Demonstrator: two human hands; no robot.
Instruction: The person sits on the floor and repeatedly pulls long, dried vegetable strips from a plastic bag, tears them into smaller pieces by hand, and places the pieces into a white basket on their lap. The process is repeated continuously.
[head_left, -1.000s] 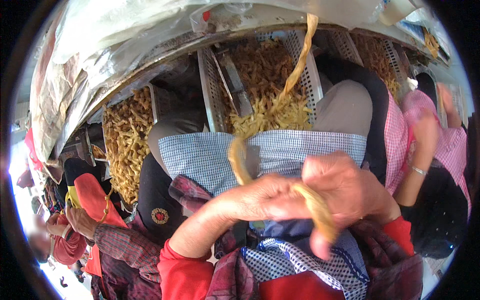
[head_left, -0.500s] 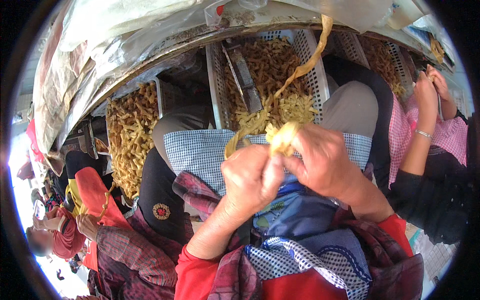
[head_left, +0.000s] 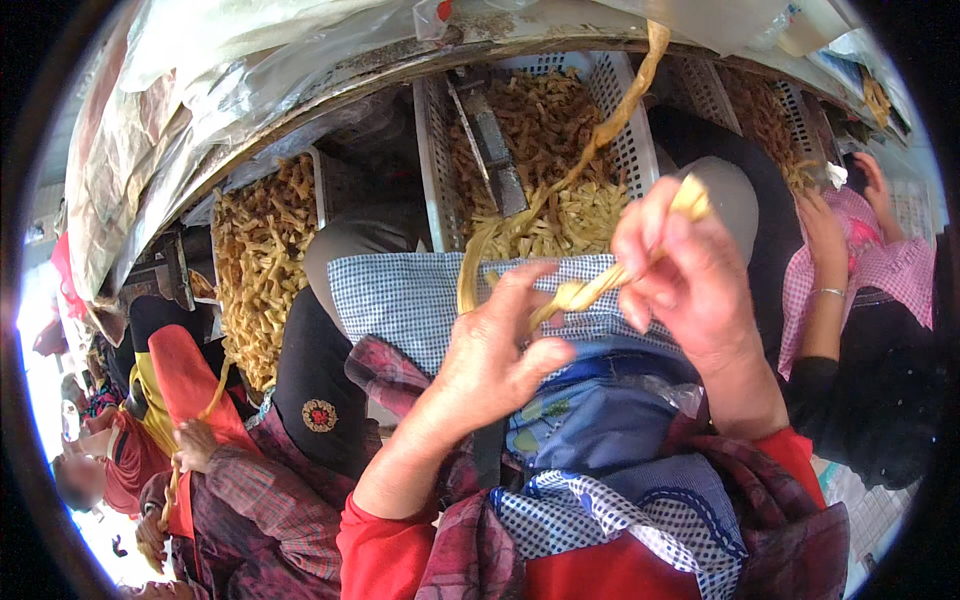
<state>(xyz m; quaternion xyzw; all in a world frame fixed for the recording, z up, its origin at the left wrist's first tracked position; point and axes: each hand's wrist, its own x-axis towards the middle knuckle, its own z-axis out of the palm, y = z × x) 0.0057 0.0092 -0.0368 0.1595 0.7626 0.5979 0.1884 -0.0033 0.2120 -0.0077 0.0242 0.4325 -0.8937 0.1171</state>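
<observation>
The knotted yellow strip (head_left: 575,295) could slacken, since the left hand's (head_left: 490,352) fingers stand apart while the right hand's (head_left: 702,290) pinch it

The yellow strip (head_left: 605,285) runs partly behind the left grip (head_left: 492,352), hiding the hold there; the right grip (head_left: 690,265) is slightly blurred. A black trouser leg (head_left: 318,370) covers part of the left basket (head_left: 321,188). Plastic sheeting (head_left: 240,60) is cut off along the frame's top.
</observation>
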